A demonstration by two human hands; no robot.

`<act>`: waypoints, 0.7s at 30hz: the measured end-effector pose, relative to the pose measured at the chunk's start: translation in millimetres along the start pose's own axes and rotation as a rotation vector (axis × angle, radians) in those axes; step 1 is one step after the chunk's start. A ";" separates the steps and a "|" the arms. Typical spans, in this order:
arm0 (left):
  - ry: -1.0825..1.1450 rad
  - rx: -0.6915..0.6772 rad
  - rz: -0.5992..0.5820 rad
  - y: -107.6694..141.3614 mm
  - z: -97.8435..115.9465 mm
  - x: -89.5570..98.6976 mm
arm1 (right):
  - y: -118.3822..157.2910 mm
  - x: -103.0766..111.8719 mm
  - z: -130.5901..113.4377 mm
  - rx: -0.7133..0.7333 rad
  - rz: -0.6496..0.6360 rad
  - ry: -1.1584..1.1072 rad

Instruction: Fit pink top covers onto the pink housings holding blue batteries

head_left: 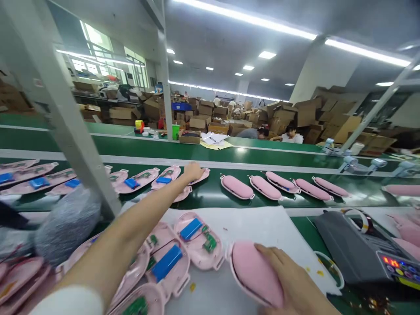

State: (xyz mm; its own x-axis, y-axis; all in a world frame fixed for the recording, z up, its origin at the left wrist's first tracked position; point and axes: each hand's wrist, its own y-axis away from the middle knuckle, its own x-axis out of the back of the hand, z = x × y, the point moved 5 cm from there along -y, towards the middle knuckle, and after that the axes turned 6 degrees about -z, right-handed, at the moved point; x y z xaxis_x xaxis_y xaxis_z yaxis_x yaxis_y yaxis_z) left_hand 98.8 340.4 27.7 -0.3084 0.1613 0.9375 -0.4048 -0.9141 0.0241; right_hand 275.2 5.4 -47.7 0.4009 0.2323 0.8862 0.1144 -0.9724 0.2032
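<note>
My left hand (193, 171) reaches across to the green conveyor, its fingers wrapped over an open pink shell (204, 176) beside others holding blue batteries. My right hand (278, 267) is closed around the side of a closed pink case (251, 269) above the white sheet. Between my arms lie open pink shells with a blue battery (190, 229) and a green circuit board (209, 240). Another blue battery (166, 262) sits in a shell nearer to me.
Closed pink cases (236, 187) lie along the green belt (210, 199). A grey device with a red display (357, 249) stands at the right. A metal post (70, 109) and a plastic-wrapped bundle (68, 223) are at the left. People and cartons are beyond.
</note>
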 end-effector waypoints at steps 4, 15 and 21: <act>-0.026 0.091 -0.080 -77.1 -43.9 -14.0 | -106.6 36.4 -12.6 -0.059 0.240 0.054; -0.023 0.063 -0.274 -50.4 -81.0 -40.9 | -263.7 5.7 -62.1 -0.304 0.321 0.071; 0.108 0.114 0.184 -1.0 -70.3 28.2 | -266.8 -7.5 -47.2 -0.366 0.355 0.145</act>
State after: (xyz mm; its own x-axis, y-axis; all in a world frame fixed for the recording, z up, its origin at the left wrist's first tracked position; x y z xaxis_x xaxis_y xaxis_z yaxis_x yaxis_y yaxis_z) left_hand 30.0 371.9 29.7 -0.4605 0.0212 0.8874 -0.2354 -0.9668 -0.0990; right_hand 198.7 262.1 -88.9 0.2248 -0.0922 0.9700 -0.3410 -0.9400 -0.0103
